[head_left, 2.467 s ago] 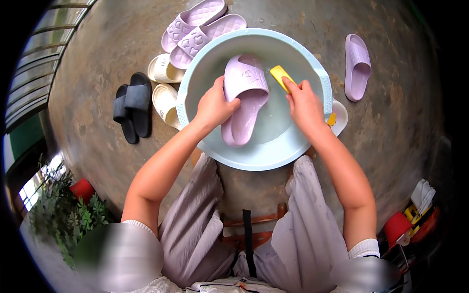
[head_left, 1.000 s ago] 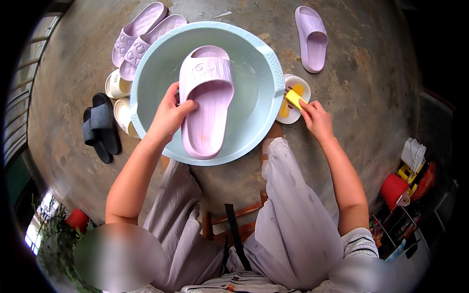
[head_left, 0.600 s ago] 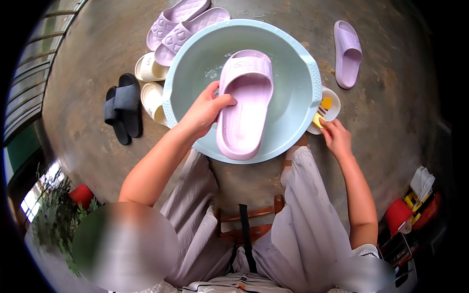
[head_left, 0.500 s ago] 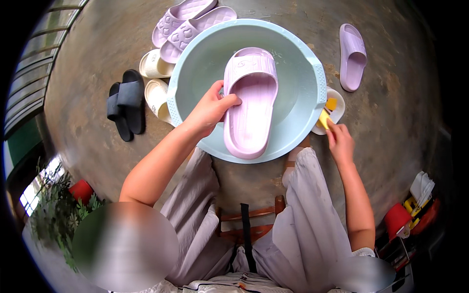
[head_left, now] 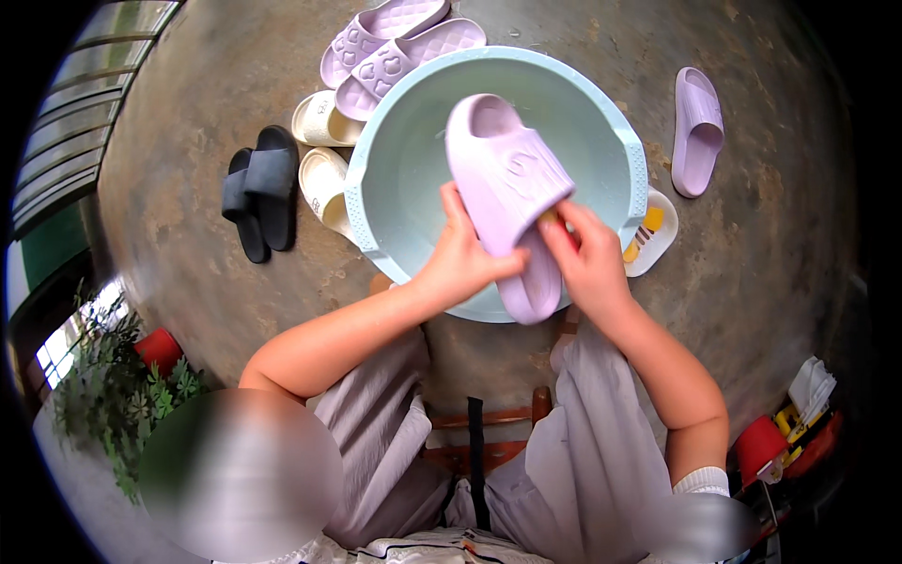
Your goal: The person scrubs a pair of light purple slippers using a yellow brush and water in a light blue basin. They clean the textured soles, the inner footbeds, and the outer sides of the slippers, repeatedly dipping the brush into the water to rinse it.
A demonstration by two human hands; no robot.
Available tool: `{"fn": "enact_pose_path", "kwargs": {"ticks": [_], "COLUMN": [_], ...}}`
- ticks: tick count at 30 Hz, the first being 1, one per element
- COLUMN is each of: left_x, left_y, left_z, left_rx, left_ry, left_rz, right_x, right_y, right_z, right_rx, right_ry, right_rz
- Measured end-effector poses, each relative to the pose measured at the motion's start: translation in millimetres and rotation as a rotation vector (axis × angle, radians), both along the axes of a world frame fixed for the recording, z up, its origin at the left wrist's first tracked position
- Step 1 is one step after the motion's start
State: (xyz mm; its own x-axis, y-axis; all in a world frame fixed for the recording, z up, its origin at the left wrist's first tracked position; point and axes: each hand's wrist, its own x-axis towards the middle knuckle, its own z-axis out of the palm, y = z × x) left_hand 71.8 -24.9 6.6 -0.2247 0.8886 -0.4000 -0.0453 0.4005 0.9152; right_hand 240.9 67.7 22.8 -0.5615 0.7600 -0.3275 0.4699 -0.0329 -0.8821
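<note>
My left hand (head_left: 462, 254) grips a lilac slide slipper (head_left: 512, 174) by its side, thumb across the footbed, holding it tilted above the light blue basin (head_left: 359, 202) of water. My right hand (head_left: 592, 258) is closed at the slipper's strap opening, pinching a small yellow piece (head_left: 548, 217). Fingers and strap hide most of that piece, so its kind does not show. Right of the basin, partly behind its rim, a white soap dish (head_left: 665, 241) holds yellow pieces (head_left: 654, 218).
A single lilac slipper (head_left: 698, 132) lies at the right. Left of the basin are a lilac pair (head_left: 404, 61), cream slippers (head_left: 324, 183) and black slides (head_left: 268, 193). A leafy plant (head_left: 122, 395) stands lower left; red containers (head_left: 759, 446) are lower right.
My right hand has moved from the soap dish to the slipper, carrying the yellow piece. My left hand has turned the slipper, so its toe end now points toward me. The view has shifted slightly.
</note>
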Motion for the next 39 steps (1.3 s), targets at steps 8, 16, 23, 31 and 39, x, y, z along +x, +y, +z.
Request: {"fn": "enact_pose_path", "kwargs": {"ticks": [8, 16, 23, 31, 39], "left_x": [-59, -92, -65, -51, -53], "left_y": [11, 13, 25, 14, 4], "left_z": [13, 14, 46, 68, 71], "left_rx": [-0.032, -0.398, -0.047, 0.009, 0.051], "left_ry": [-0.726, -0.525, -0.447, -0.499, -0.436], "left_rz": [0.057, 0.019, 0.050, -0.050, -0.024], "right_x": [-7, 9, 34, -2, -8], "right_y": [27, 34, 44, 51, 69], "right_z": [6, 6, -28, 3, 3], "right_rx": [0.203, 0.272, -0.205, -0.254, -0.283], "right_ry": [0.191, 0.104, -0.066, 0.134, -0.056], "right_rz": [0.143, 0.314, -0.090, 0.003, 0.101]}}
